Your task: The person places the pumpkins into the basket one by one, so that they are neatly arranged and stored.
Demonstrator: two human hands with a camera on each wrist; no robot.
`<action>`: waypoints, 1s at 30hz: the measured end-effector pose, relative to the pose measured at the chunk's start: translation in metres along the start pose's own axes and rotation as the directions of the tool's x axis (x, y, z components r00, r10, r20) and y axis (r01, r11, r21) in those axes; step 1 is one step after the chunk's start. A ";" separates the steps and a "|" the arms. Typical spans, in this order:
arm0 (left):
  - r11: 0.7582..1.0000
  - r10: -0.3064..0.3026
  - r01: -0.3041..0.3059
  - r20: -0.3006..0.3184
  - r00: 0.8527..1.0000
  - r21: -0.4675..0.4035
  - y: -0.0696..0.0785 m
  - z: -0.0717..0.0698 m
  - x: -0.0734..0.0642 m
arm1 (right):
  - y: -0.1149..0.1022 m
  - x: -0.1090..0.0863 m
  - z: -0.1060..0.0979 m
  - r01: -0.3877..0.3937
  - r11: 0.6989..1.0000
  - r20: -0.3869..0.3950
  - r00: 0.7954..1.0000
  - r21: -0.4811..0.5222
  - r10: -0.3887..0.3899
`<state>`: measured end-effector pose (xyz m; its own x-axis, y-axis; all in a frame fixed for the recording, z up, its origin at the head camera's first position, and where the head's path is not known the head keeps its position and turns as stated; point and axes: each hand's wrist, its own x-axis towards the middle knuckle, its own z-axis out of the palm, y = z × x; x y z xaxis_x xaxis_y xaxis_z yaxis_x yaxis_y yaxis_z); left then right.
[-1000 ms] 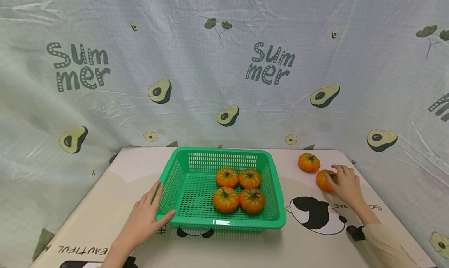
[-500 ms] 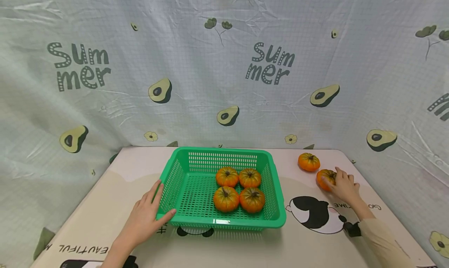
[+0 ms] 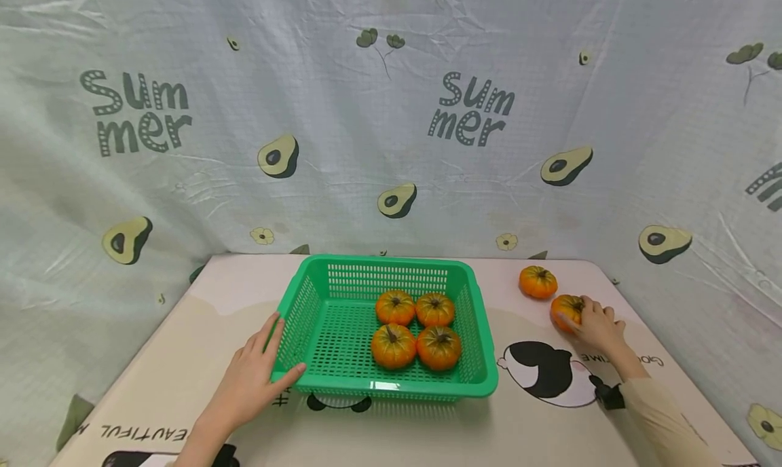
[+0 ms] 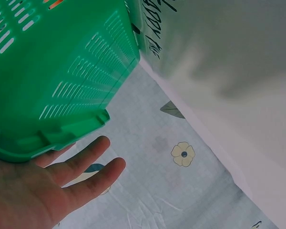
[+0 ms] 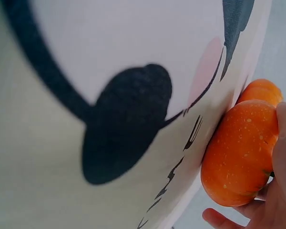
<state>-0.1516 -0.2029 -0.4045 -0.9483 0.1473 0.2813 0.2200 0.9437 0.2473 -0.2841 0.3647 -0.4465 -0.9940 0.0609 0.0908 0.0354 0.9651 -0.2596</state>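
My right hand [image 3: 601, 329] grips a small orange pumpkin [image 3: 563, 309] on the right side of the table. In the right wrist view, the thumb lies over that pumpkin's [image 5: 238, 152] side, with fingers curled beneath it and one finger standing off. At the left wall of a green plastic basket [image 3: 391, 387], my left hand [image 3: 247, 379] rests with fingers spread, the thumb over the front corner of the rim. The left wrist view has those straight fingers [image 4: 86, 162] under the basket's rim. Several similar pumpkins [image 3: 394, 348] sit in the basket's right half.
Another pumpkin [image 3: 538, 282] lies at the back right, just behind the gripped one. The table [image 3: 525, 433] bears printed cartoon drawings and lettering. A hanging cloth [image 3: 342, 114] with avocado prints closes off the back and sides.
My right hand has settled lower and closer around the pumpkin, its fingers now drawn in on it. The left hand, basket and other pumpkins stay where they were.
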 end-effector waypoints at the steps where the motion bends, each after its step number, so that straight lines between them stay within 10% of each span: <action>1: 1.000 -0.002 0.002 0.005 1.000 -0.001 0.000 0.000 0.000 | -0.001 0.001 0.000 0.003 1.000 -0.004 1.000 -0.009 -0.003; 30: 1.000 0.002 -0.002 -0.001 1.000 0.002 -0.001 0.000 -0.001 | -0.029 -0.003 -0.011 0.118 0.993 -0.185 0.976 0.004 -0.115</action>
<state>-0.1508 -0.2036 -0.4053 -0.9475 0.1491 0.2827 0.2215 0.9441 0.2444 -0.2809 0.3392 -0.4290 -0.9550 -0.0046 0.2967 -0.0827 0.9643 -0.2514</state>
